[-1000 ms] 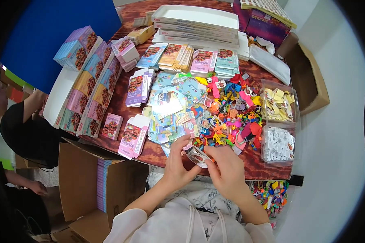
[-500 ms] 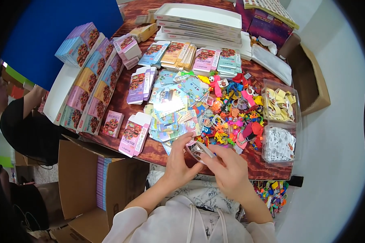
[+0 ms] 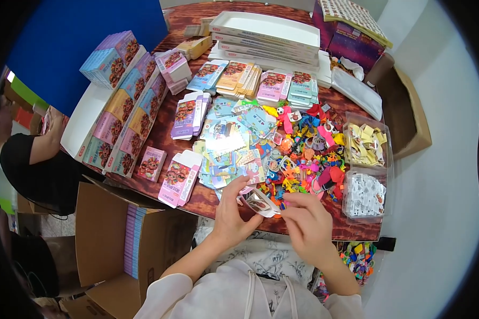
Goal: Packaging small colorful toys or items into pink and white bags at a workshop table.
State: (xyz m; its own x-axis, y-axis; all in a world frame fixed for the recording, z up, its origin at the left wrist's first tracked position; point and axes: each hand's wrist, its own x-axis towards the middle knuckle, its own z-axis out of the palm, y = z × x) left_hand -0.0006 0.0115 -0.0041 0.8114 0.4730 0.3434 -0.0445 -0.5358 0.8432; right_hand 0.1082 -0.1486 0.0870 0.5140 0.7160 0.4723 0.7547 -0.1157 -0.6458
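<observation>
A small open paperboard box [image 3: 259, 201] is held over the table's near edge, its open end facing up and showing something printed inside. My left hand [image 3: 232, 217] is closed around its left side, thumb below and fingers above. The fingertips of my right hand [image 3: 306, 226] are pinched at a white flap on the box's right end. Just beyond lie patterned cards [image 3: 223, 154] in a loose pile. To their right is a heap of small colourful plastic toys [image 3: 303, 154]. A flat pink box [image 3: 179, 179] lies left of my hands.
Filled display trays [image 3: 123, 114] line the left side. Stacks of flat boxes [image 3: 234, 78] and white trays [image 3: 266, 26] stand behind. Clear bins hold yellow packets [image 3: 366, 144] and white packets [image 3: 365, 194]. A cardboard carton [image 3: 167, 242] stands lower left; another person [image 3: 34, 167] sits beyond.
My right hand has moved slightly right and down, from over the box's opening to its right-hand flap. The box's opening is now more exposed. The view has shifted a little.
</observation>
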